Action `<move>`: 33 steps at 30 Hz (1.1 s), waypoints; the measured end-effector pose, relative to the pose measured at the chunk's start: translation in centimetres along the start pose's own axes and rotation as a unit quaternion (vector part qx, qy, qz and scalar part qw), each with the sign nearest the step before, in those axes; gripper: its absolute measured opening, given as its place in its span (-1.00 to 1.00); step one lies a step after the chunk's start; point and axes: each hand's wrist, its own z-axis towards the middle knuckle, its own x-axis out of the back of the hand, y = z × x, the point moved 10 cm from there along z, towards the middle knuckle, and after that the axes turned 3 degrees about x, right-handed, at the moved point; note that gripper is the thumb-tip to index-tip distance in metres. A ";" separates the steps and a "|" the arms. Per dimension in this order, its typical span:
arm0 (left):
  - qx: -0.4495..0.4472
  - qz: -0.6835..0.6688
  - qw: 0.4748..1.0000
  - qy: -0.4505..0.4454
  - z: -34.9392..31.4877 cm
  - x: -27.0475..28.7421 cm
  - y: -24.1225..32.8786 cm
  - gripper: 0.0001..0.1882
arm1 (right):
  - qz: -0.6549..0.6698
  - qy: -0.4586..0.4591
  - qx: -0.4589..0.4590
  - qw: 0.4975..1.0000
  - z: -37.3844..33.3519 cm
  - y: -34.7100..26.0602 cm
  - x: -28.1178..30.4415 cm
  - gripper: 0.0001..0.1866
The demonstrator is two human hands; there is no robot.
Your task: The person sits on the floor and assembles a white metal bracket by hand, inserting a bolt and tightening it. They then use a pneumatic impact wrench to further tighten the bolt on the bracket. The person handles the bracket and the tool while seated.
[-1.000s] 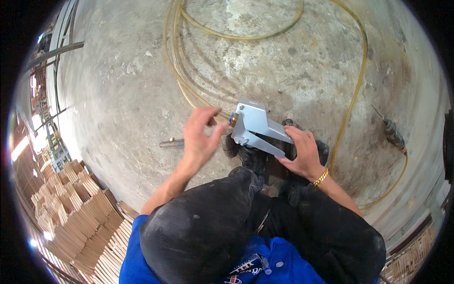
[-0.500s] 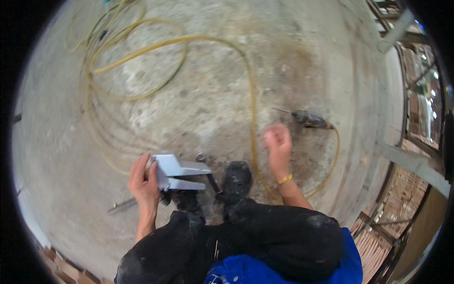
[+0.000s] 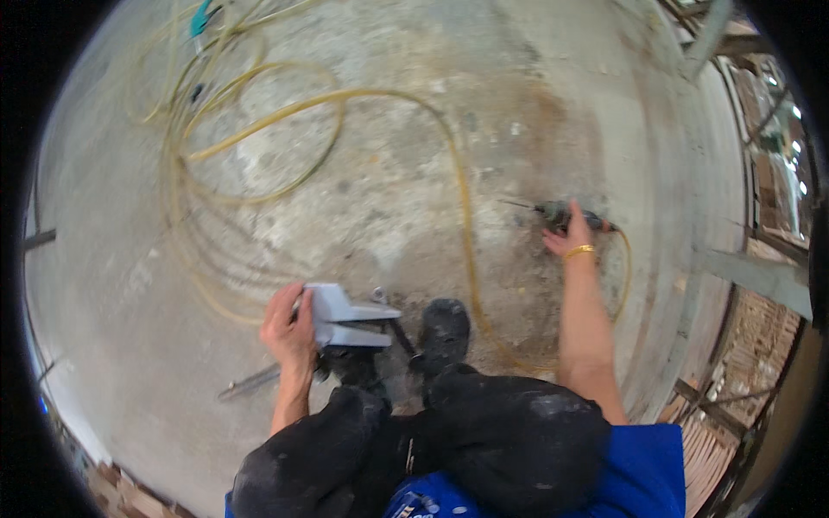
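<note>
A bent, silver-white sheet-metal bracket (image 3: 332, 306) with two prongs pointing right is gripped at its left end by my left hand (image 3: 289, 328). The bracket is just above my left shoe. Far to the right, my right hand (image 3: 570, 237) reaches a dark corded power drill (image 3: 553, 214) lying on the floor, its thin bit pointing left. One finger lies across the drill's body while the others are spread on its near side. Between the bracket and my right shoe (image 3: 446, 324) is a dark-handled tool (image 3: 401, 335) with a round metal end.
A yellow hose (image 3: 380, 93) loops over the stained concrete floor (image 3: 389, 190), with a teal fitting (image 3: 200, 17) at the far left. A long metal tool (image 3: 250, 382) lies left of my left forearm. Grey metal framing (image 3: 751, 276) stands along the right side.
My right hand has moved right and away from me, from beside the hose onto the drill. My left hand still holds the bracket. The view has shifted slightly.
</note>
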 end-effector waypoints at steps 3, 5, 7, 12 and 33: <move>0.019 -0.100 0.995 -0.017 0.3 -1.9 0.0 -0.83 | 0.181 -0.095 -0.028 0.979 1.0 -3.4 1.1 -0.31; -0.001 -0.070 0.997 -0.029 1.0 -0.8 -0.1 -0.81 | 0.108 -0.086 -0.058 0.989 -0.2 -1.8 -0.3 -0.49; 0.052 -0.103 0.992 -0.056 1.4 -0.4 -1.4 -0.80 | 0.180 0.011 -0.048 0.982 -0.7 -0.5 -0.1 -0.50; 0.061 -0.135 0.982 -0.117 3.0 -2.1 -2.0 -0.80 | 0.275 -0.152 0.150 0.937 -2.2 -4.8 1.4 -0.37; 0.206 -0.113 0.964 -0.125 2.6 -2.6 -5.0 -0.84 | -0.098 -0.692 0.175 0.693 -41.4 -0.3 -31.6 -0.31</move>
